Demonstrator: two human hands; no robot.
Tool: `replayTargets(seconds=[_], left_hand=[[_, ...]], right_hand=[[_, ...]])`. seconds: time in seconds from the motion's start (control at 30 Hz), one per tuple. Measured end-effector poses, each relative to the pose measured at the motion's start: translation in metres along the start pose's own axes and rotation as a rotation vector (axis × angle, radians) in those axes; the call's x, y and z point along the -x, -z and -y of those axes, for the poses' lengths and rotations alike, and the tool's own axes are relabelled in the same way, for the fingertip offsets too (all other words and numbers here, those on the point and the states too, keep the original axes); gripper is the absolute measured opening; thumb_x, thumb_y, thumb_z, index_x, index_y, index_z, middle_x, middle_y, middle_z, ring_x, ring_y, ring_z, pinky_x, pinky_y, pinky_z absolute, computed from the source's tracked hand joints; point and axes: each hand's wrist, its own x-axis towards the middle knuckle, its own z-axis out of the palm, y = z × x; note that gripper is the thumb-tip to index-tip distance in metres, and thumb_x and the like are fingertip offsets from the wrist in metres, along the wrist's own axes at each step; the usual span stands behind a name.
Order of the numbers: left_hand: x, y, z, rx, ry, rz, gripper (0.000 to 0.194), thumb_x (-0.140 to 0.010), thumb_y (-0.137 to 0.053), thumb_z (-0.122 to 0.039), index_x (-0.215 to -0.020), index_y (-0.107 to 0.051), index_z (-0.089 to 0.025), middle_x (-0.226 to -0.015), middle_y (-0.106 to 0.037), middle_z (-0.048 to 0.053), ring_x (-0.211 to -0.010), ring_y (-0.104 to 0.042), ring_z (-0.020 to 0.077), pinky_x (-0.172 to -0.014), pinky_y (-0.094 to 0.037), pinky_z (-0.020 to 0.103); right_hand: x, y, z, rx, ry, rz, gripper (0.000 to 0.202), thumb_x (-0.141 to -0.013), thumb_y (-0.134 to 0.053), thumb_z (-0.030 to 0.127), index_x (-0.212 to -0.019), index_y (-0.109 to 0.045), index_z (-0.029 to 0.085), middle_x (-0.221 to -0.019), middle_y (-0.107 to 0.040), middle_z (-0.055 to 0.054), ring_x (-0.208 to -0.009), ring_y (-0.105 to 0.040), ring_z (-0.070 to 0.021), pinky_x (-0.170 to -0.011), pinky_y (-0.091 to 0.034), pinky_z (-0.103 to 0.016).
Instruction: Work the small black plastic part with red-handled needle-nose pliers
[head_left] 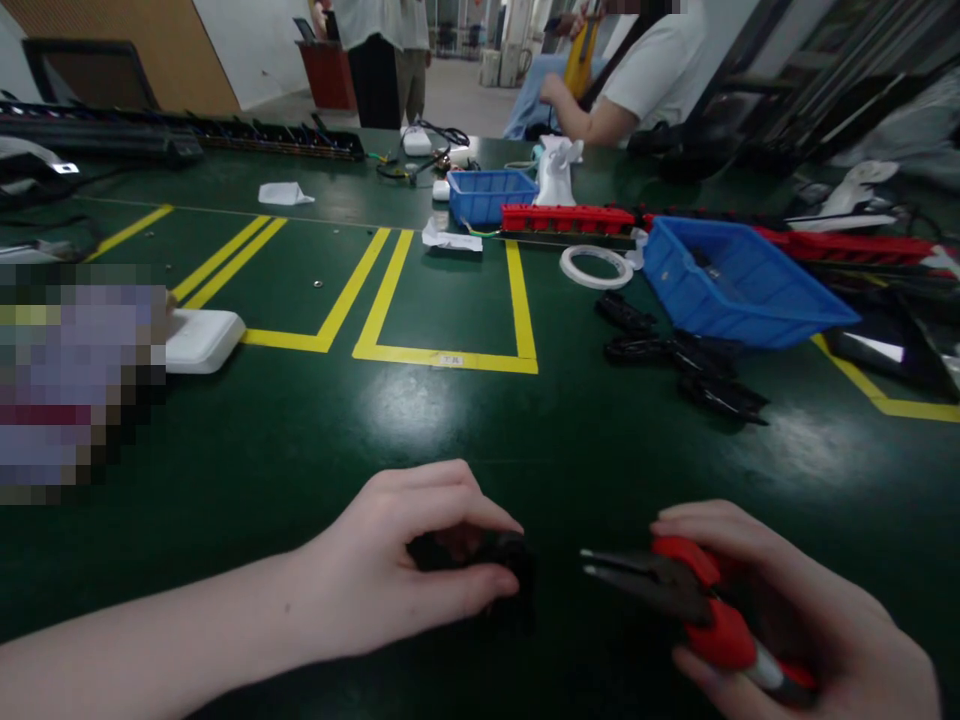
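Green surface has yellow tape lines, plus a roll of white tape just beside a big blue bin. Smaller blue bin is further back, people in white tops past it lol.

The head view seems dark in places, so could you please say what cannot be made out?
In the head view:
Black piece: dark, blurred, partly covered by the left hand.
Pliers: handles partly covered by the right hand.
White label: writing too small.
Far blue bin: floor hidden by its near wall.
Item at left edge: pixelated, cut off.
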Motion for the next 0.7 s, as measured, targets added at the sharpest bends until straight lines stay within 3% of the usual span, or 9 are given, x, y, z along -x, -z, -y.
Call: replayTargets(seconds=[0.33,0.4,0.47,0.6,0.7], left_hand=[[-0.007,0.003,-0.001,0.036,0.163,-0.039,0.009,-0.089,-0.068,-0.019,-0.098,-0.070,-0.018,-0.089,-0.068,0.001,-0.077,-0.062,0.0122,-0.067,-0.053,0.023],[-0.005,0.004,0.000,0.016,0.079,-0.099,0.008,-0.089,-0.068,-0.018,-0.096,-0.069,-0.017,-0.091,-0.069,0.003,-0.081,-0.065,0.0141,-0.070,-0.055,0.025],[-0.003,0.005,0.000,-0.037,-0.091,-0.142,0.009,-0.089,-0.067,-0.015,-0.098,-0.067,-0.018,-0.093,-0.070,0.004,-0.084,-0.067,0.0153,-0.073,-0.056,0.026],[0.006,0.011,-0.005,-0.199,-0.441,-0.061,0.014,-0.092,-0.064,-0.013,-0.104,-0.066,-0.021,-0.095,-0.074,0.005,-0.085,-0.071,0.0167,-0.077,-0.060,0.030],[0.014,0.020,-0.012,-0.348,-0.473,-0.064,0.019,-0.095,-0.060,-0.015,-0.107,-0.068,-0.028,-0.095,-0.077,0.002,-0.089,-0.074,0.0193,-0.090,-0.060,0.038]], right_hand=[[-0.005,-0.006,-0.007,0.083,-0.054,0.075,0.029,-0.084,-0.066,0.043,-0.108,-0.059,0.028,-0.094,-0.069,-0.001,-0.074,-0.068,-0.0181,-0.061,-0.054,-0.028],[-0.006,-0.007,-0.013,0.150,-0.035,0.087,0.033,-0.083,-0.067,0.044,-0.110,-0.059,0.027,-0.097,-0.069,-0.002,-0.078,-0.069,-0.0195,-0.066,-0.055,-0.031],[-0.007,-0.008,-0.020,0.224,-0.007,0.072,0.036,-0.084,-0.067,0.044,-0.114,-0.060,0.025,-0.103,-0.068,-0.005,-0.086,-0.068,-0.0223,-0.072,-0.056,-0.035],[-0.008,-0.007,-0.028,0.353,0.060,0.074,0.042,-0.087,-0.064,0.047,-0.120,-0.059,0.022,-0.108,-0.065,-0.010,-0.097,-0.064,-0.0290,-0.077,-0.054,-0.045],[-0.008,-0.004,-0.020,0.421,0.141,0.038,0.038,-0.090,-0.060,0.043,-0.122,-0.059,0.020,-0.114,-0.064,-0.013,-0.103,-0.061,-0.0322,-0.083,-0.050,-0.050]])
